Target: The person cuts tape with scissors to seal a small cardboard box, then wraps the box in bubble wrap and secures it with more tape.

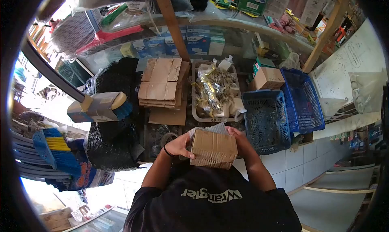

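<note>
A small brown cardboard box (214, 145) is held up close to my chest, between both hands. My left hand (181, 145) grips its left side, the thumb lying along the front edge. On the right side, my right hand (240, 142) presses against the box, its fingers partly hidden behind it. Clear bubble wrap (216, 129) sticks out along the far edge of the box, touching the hands. Just beyond, a white tray (195, 106) holds shiny gold and clear plastic packets. Left of it lies a stack of flattened cardboard (159, 90).
Two blue plastic baskets (267, 145) (320, 120) stand to the right. A roll of tape (169, 138) lies near my left hand. Black bubble wrap (109, 147) and a blue-bristled brush (95, 106) are at left. A wooden post (172, 23) rises behind the cardboard.
</note>
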### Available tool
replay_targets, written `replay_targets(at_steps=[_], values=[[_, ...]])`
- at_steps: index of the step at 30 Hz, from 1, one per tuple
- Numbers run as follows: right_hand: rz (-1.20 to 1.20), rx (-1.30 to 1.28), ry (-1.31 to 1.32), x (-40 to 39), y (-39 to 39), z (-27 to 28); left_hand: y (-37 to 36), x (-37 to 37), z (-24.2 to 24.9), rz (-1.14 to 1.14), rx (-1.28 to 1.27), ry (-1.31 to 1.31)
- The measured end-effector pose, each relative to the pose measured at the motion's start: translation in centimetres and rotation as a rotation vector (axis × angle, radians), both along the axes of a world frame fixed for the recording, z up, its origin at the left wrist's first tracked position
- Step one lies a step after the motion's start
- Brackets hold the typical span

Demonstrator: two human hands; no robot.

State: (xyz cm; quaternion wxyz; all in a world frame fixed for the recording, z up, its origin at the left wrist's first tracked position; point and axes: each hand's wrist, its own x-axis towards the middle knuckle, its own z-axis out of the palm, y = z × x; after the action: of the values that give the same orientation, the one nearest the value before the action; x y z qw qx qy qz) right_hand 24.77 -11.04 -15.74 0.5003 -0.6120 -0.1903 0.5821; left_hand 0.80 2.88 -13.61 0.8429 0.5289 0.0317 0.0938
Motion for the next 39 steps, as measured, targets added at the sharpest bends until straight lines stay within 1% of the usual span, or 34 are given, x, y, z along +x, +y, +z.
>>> replay_targets(at_steps=[1, 4, 7, 10, 13, 14, 17, 19, 22, 25, 28, 31, 35, 39], values=[[-0.008, -0.007, 0.093, 0.0, 0.3, -0.2, 0.0, 0.1, 0.0, 0.006, 0.005, -0.005], [-0.033, -0.069, 0.200, -0.2, 1.1, 0.5, -0.2, 0.0, -0.5, 0.023, 0.007, -0.006], [0.020, 0.036, 0.200, -0.1, 1.6, 2.0, -0.6, -0.1, -0.9, 0.067, -0.015, -0.004], [0.032, 0.144, -0.003, 0.2, 1.4, 0.7, -1.1, -0.5, -1.3, 0.111, -0.049, 0.025], [-0.047, 0.167, -0.047, -0.5, 0.3, 1.0, -2.1, -0.7, -1.0, 0.122, -0.142, 0.045], [-0.067, 0.178, -0.028, -0.6, 0.0, 0.8, -2.3, -0.7, -0.9, 0.120, -0.183, 0.046], [-0.126, 0.194, 0.004, -0.8, -0.6, 1.1, -2.3, -0.5, -1.5, 0.135, -0.155, 0.013], [-0.153, 0.178, 0.008, -1.1, -0.3, 2.3, -2.3, -0.4, -1.2, 0.122, -0.156, 0.017], [-0.128, 0.196, 0.024, -0.9, -0.4, 2.6, -2.1, -0.6, -0.2, 0.121, -0.143, 0.024], [-0.153, 0.179, -0.056, -1.6, -0.6, 4.2, -2.3, -1.0, -0.7, 0.152, -0.108, 0.023], [-0.154, 0.218, -0.028, -1.5, -1.2, 3.4, -2.4, -1.2, -1.4, 0.156, -0.083, 0.023], [-0.206, 0.235, -0.032, -1.9, -1.3, 3.5, -2.2, -1.2, -1.2, 0.180, -0.066, 0.002], [-0.279, 0.202, -0.028, -2.4, -0.9, 3.7, -2.2, -0.9, 0.4, 0.244, -0.139, -0.049], [-0.297, 0.165, -0.058, -2.1, -0.4, 2.7, -1.5, -1.2, -0.1, 0.235, -0.105, -0.035]])
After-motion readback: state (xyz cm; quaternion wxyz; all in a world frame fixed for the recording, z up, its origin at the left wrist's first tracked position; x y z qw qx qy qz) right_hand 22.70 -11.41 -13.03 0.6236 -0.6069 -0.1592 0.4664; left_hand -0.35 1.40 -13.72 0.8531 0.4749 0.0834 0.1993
